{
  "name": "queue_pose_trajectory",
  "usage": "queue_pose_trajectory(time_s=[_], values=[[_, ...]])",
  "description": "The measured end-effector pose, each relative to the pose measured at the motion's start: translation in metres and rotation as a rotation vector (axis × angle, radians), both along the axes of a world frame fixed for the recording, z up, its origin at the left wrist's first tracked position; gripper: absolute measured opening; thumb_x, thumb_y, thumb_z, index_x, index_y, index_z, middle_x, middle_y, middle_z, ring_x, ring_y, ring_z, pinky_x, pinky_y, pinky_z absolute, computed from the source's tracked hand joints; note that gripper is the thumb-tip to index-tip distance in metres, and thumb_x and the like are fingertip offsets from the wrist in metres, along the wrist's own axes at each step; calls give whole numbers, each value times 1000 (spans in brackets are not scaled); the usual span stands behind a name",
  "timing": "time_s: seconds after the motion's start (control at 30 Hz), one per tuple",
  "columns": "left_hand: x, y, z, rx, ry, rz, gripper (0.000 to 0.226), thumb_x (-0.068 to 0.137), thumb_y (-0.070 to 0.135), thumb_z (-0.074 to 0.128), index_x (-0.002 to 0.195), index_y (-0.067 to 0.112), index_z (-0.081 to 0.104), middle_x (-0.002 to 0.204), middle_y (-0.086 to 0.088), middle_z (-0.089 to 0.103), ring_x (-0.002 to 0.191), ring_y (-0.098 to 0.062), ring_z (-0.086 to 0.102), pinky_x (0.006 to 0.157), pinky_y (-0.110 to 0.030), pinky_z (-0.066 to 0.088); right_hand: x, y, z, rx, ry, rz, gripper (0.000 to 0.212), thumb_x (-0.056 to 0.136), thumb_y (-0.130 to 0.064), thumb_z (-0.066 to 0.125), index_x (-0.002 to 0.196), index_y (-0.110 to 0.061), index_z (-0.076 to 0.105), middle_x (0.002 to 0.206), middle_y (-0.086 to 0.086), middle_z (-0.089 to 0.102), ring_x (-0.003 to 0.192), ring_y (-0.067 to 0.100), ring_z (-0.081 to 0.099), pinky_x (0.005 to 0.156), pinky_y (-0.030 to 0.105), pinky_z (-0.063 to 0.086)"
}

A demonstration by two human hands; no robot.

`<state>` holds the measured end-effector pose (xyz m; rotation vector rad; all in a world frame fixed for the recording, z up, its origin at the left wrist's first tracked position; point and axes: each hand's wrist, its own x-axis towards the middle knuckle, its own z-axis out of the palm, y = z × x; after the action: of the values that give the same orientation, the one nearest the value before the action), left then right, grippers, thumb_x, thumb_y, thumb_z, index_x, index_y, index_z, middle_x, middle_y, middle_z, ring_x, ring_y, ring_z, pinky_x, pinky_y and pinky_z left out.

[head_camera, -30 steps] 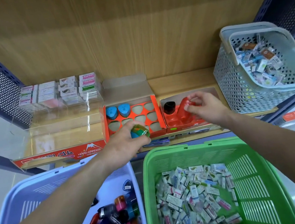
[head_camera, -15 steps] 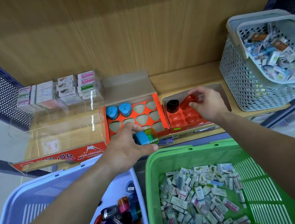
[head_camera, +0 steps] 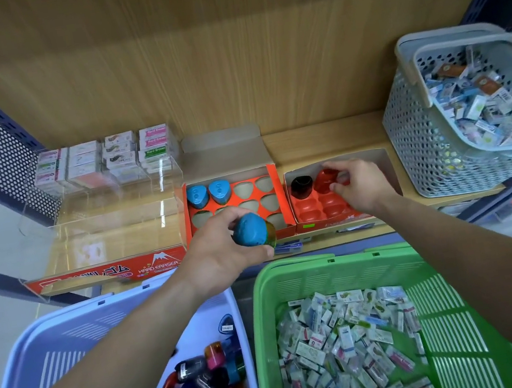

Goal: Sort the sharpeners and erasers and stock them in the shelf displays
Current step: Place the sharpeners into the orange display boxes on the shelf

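Left hand [head_camera: 220, 254] grips blue sharpener [head_camera: 251, 233] over orange tray [head_camera: 279, 196], 2 slots filled; right hand [head_camera: 359, 183] pinches red sharpener [head_camera: 325, 180] in right tray [head_camera: 319, 213] beside 1 black sharpener [head_camera: 301, 184]; lilac basket [head_camera: 68, 337], green basket [head_camera: 441, 298] heavily stocked; early stage.

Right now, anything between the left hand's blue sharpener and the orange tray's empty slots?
Nothing visible. The left hand holds the blue sharpener at the front of the orange tray; its empty slots lie open. The right hand holds a red sharpener in the red tray.
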<state>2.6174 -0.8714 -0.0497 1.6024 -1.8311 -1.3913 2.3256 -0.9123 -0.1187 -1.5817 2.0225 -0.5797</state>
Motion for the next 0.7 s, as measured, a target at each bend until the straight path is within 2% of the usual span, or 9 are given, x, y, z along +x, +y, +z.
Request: queue_pose_trajectory(time_s=[0.07,0.17,0.23,0.3,0.37,0.43,0.5,0.57,0.7], values=[[1,1,4,1,31,8,47,72,21,91,108,34,63,104,10,67,93,-9,64,83,-18,50,-2,7,11,-17,16,1,52,92,-13,72,139,-27,59,129,6,63,114,20,64,96,38,56],[-2,5,10,10,58,16,50,68,25,93,108,34,64,104,8,70,93,-13,67,91,-28,53,6,26,40,2,-17,43,33,91,-17,73,123,-26,69,113,-3,69,95,8,65,79,25,58],[-5,9,15,17,73,-2,62,58,38,91,114,29,66,103,4,73,96,-19,70,97,-40,54,22,45,61,54,-149,107,19,94,-17,69,111,-25,73,99,-5,72,81,4,65,72,22,57],[-8,15,22,32,92,-33,61,60,39,90,115,26,66,99,-6,76,93,-27,71,96,-48,53,42,66,79,91,-357,147,18,98,-14,63,111,-23,72,94,-1,70,77,8,68,72,29,57],[-10,20,28,18,111,-56,45,71,23,89,109,29,67,99,-11,76,86,-25,71,94,-47,52,59,83,94,128,-555,148,24,100,-16,60,122,-25,68,102,3,68,83,15,71,72,29,58],[-13,25,34,-18,136,-51,44,75,14,87,103,38,64,106,-7,73,89,-25,70,93,-44,52,71,95,103,131,-679,157,29,100,-17,60,128,-25,64,112,8,66,87,18,72,73,31,59],[-14,29,36,-30,165,-21,47,74,11,88,106,37,64,111,-2,70,92,-26,71,92,-43,56,80,99,107,113,-723,177,28,98,-17,63,125,-23,65,115,11,65,85,19,72,76,37,60],[-13,31,34,-32,194,13,48,72,12,89,110,30,66,112,3,67,84,-18,71,89,-40,59,84,99,107,84,-734,186,23,94,-17,69,116,-24,67,113,12,66,81,20,72,79,43,60],[-8,31,33,-66,230,29,50,72,11,89,114,26,67,108,8,66,85,-15,69,85,-36,59,85,95,108,61,-799,176,26,89,-9,74,113,-19,68,108,12,68,82,25,73,79,41,62]])
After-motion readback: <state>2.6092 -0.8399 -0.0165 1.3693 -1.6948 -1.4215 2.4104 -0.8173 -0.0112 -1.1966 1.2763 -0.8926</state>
